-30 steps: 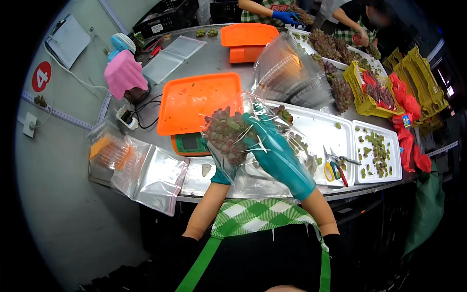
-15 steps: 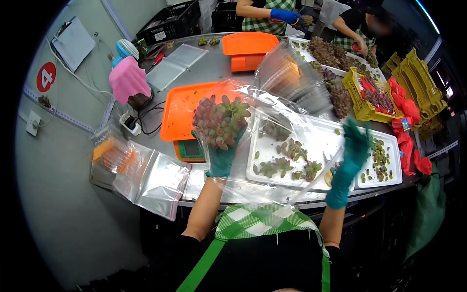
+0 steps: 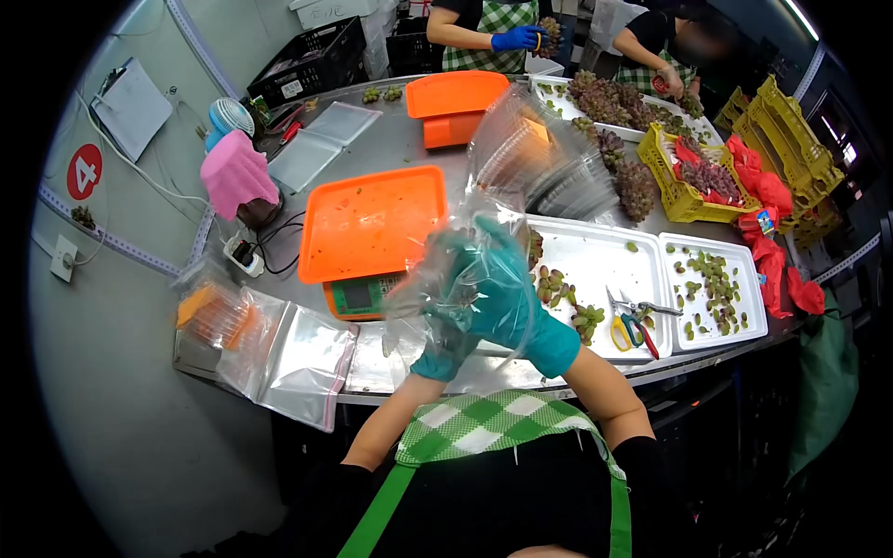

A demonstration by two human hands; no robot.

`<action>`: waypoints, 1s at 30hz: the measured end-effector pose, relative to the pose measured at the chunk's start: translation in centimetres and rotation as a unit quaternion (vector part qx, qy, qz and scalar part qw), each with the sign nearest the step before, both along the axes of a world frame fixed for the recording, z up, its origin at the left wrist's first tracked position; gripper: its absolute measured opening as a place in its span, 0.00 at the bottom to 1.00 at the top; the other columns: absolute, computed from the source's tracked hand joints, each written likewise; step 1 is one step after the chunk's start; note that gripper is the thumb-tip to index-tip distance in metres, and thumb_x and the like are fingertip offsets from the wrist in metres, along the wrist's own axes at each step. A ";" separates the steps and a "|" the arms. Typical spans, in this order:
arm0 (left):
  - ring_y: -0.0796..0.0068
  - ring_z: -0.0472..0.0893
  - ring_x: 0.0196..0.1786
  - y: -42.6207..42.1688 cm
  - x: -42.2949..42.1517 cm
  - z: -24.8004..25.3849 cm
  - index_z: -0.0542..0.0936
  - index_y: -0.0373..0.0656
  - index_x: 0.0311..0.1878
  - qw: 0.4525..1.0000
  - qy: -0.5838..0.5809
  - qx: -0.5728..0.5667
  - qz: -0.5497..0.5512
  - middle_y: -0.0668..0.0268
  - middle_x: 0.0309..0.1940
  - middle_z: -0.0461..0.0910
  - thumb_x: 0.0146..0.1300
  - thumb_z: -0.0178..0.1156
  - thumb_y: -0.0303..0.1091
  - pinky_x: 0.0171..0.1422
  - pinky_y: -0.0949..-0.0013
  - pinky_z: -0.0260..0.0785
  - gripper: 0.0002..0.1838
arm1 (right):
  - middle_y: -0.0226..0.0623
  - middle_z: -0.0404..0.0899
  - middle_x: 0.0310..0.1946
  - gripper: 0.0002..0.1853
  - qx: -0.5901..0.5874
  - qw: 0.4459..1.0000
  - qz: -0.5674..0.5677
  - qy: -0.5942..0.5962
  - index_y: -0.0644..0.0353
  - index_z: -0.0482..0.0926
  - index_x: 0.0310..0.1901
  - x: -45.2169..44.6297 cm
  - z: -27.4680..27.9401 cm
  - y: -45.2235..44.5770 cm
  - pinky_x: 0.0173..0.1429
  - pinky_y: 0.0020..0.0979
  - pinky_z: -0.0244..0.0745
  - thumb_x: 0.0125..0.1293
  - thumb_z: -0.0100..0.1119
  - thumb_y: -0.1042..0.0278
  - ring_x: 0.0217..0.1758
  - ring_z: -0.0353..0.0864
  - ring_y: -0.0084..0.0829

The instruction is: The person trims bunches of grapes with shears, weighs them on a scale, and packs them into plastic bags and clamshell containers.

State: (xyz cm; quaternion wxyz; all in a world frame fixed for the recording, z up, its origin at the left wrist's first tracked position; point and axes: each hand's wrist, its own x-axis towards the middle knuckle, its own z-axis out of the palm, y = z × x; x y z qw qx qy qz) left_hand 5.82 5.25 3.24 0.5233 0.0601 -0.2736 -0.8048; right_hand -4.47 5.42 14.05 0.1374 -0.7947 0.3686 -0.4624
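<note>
Both of my hands wear teal gloves and meet above the front of the table, with a crumpled clear plastic bag (image 3: 419, 302) around and between them. My left hand (image 3: 446, 349) is seen through the film, its fingers partly hidden. My right hand (image 3: 507, 298) lies across it, closed on the bag. The succulent rosette that my left hand held before does not show; the hands and film cover that spot. Just left is an orange scale (image 3: 372, 223). A white tray (image 3: 605, 251) with small succulents (image 3: 588, 321) is at the right, holding scissors (image 3: 625, 333) and red-handled pliers (image 3: 642, 330).
A second white tray (image 3: 684, 337) holds loose leaves. Clear bags (image 3: 302, 358) lie at the front left, clear plastic trays (image 3: 549, 167) stand behind my hands. Beyond are another orange scale (image 3: 456, 98), a yellow crate (image 3: 693, 205) and two co-workers, one wearing a blue glove (image 3: 516, 39).
My right hand has swung left from above the trays to meet my left hand on the bag. The succulent has gone out of sight, and the scissors and pliers are uncovered.
</note>
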 end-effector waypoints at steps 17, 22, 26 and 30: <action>0.60 0.56 0.63 -4.0 -2.3 2.0 0.52 0.60 0.64 0.938 0.326 0.091 -0.072 0.65 0.63 0.52 0.34 0.41 0.80 0.65 0.48 0.49 0.52 | 0.37 0.68 0.50 0.22 0.041 0.971 -0.029 -0.232 0.61 0.65 0.54 -6.6 0.5 -3.2 0.56 0.28 0.63 0.56 0.53 0.69 0.53 0.68 0.28; 0.58 0.64 0.57 -2.7 -2.3 5.1 0.56 0.54 0.62 0.993 0.100 0.061 0.020 0.62 0.58 0.60 0.34 0.41 0.81 0.61 0.49 0.56 0.54 | 0.36 0.68 0.51 0.22 0.025 0.923 -0.054 -0.379 0.62 0.64 0.55 -9.1 0.6 0.7 0.55 0.26 0.63 0.58 0.51 0.69 0.52 0.67 0.26; 0.58 0.64 0.58 -3.3 -0.8 3.8 0.55 0.50 0.62 0.997 0.067 -0.029 -0.039 0.62 0.59 0.59 0.35 0.48 0.77 0.60 0.52 0.60 0.54 | 0.36 0.67 0.51 0.21 0.039 0.910 -0.047 -0.409 0.62 0.63 0.56 -9.4 2.2 1.8 0.54 0.24 0.63 0.60 0.49 0.68 0.52 0.67 0.25; 0.68 0.66 0.57 -2.2 -0.7 9.7 0.54 0.47 0.63 0.980 -0.149 -0.128 0.034 0.65 0.58 0.61 0.45 0.61 0.58 0.57 0.64 0.64 0.45 | 0.34 0.62 0.57 0.23 0.189 0.918 -0.081 -0.339 0.62 0.59 0.59 -7.7 3.9 1.8 0.60 0.25 0.59 0.62 0.48 0.69 0.58 0.63 0.24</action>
